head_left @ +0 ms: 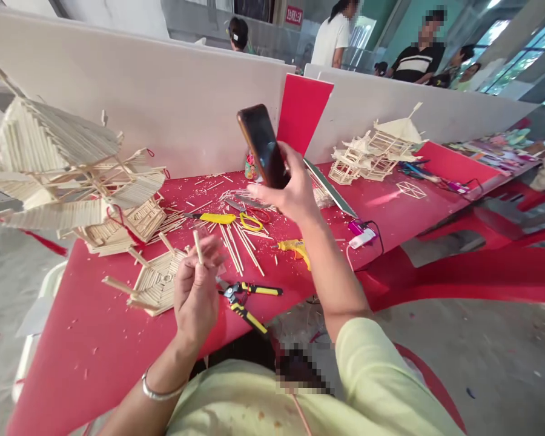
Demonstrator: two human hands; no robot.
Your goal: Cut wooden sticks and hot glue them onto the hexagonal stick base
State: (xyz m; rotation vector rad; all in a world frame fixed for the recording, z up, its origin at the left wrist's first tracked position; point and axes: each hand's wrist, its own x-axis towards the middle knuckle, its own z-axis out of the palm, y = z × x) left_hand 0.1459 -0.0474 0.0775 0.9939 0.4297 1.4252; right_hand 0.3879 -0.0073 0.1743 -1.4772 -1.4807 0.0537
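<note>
My left hand (pixel 196 292) is closed, pinching a short wooden stick (pixel 198 247) upright between thumb and fingers. It is over a hexagonal stick-built base (pixel 157 289) with several posts, partly hidden by the hand. My right hand (pixel 295 188) is wrapped round a smartphone (pixel 264 145), its dark screen toward me, raised above the table. Yellow-and-black pliers (pixel 245 297) lie spread just right of my left hand. Beyond them are a yellow utility knife (pixel 215 218), yellow-handled scissors (pixel 251 223) and loose sticks (pixel 236 248). A yellow glue gun (pixel 295 247) sits partly behind my right forearm.
A large stick-built pavilion (pixel 72 163) stands at the left of the red table (pixel 86 339). Another stick model (pixel 376 151) is at the back right. A white partition (pixel 200 103) runs behind. A power strip (pixel 362 237) lies near the front edge; several people are beyond the partition.
</note>
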